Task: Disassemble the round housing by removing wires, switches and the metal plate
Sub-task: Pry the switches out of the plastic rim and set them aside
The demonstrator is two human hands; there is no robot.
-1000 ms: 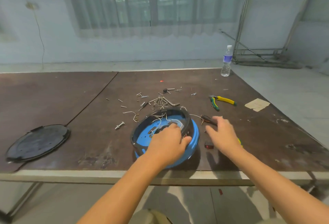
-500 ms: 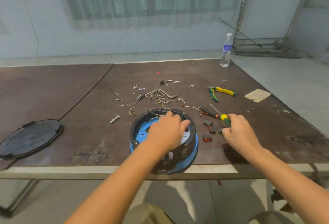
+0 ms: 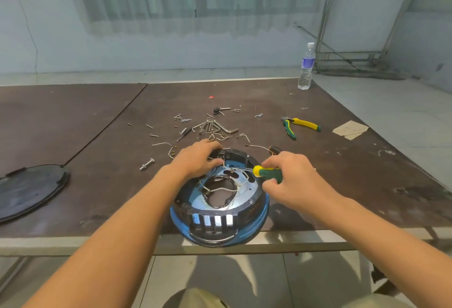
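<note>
Round housing (image 3: 254,210) sits at the tabletop's (image 3: 110,161) near edge, its front overhanging slightly.

- Left hand (image 3: 198,159) is curled over the far rim, steadying it.
- Right hand (image 3: 291,180) is clenched round the screwdriver (image 3: 266,172), tip down at the metal plate (image 3: 244,180).
- Shell looks like rigid, light plastic and will likely skate under torque, so brace it by the rim.
- Wires (image 3: 220,189) are thin and limp; pull near their ends.
- Plate edges are probably sharp.

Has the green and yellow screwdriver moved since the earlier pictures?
Yes. The screwdriver, held by the right hand, left the table near the pliers and now points left into the housing.
</note>
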